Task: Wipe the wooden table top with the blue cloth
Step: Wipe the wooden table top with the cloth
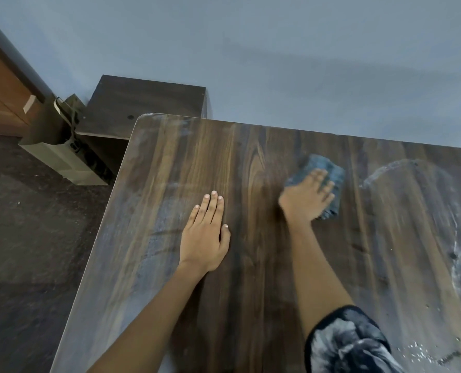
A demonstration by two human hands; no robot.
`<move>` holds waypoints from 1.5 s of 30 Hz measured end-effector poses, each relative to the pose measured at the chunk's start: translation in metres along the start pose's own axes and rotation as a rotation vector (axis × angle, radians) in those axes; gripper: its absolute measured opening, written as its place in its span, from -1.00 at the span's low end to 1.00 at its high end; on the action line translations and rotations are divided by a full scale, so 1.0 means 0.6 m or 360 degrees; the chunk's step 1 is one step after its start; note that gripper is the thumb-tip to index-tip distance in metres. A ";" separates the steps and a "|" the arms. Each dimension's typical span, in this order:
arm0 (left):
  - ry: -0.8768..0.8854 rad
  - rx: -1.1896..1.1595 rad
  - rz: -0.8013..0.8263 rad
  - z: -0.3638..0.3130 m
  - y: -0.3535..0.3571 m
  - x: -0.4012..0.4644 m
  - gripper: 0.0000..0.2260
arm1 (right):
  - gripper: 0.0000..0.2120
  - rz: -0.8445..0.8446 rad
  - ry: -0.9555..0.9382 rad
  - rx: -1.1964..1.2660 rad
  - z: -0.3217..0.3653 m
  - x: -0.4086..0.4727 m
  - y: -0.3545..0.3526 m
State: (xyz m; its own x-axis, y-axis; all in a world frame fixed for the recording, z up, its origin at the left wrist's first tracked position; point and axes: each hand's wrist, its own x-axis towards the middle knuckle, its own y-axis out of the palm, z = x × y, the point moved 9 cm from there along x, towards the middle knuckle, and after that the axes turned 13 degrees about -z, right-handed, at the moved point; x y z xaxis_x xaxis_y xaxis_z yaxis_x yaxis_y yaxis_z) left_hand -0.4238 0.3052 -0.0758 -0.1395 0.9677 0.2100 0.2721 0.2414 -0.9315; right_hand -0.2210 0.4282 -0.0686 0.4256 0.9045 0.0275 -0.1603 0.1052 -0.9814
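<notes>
The wooden table top fills the lower right of the head view, its dark grain streaked with pale dust. A folded blue cloth lies near the table's far middle. My right hand presses flat on the cloth with fingers spread and is blurred by motion. My left hand rests flat on the bare wood to the left of it, fingers straight and together, holding nothing.
White dust smears and crumbs mark the table's right side. Beyond the far left corner stands a dark wooden cabinet, with a brown paper bag on the floor beside it. A grey wall runs behind.
</notes>
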 end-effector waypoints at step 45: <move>-0.0142 0.0034 -0.0147 0.020 0.005 0.049 -0.44 | -0.34 -0.0028 0.0177 0.0017 -0.003 0.135 0.008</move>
State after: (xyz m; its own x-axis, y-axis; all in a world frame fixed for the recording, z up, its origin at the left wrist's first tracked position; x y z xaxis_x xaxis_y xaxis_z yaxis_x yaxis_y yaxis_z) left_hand -0.4386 0.3334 -0.0759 -0.2476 0.9309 0.2685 0.2342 0.3265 -0.9157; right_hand -0.1854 0.5014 -0.0715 0.5245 0.8511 0.0230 -0.1613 0.1258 -0.9789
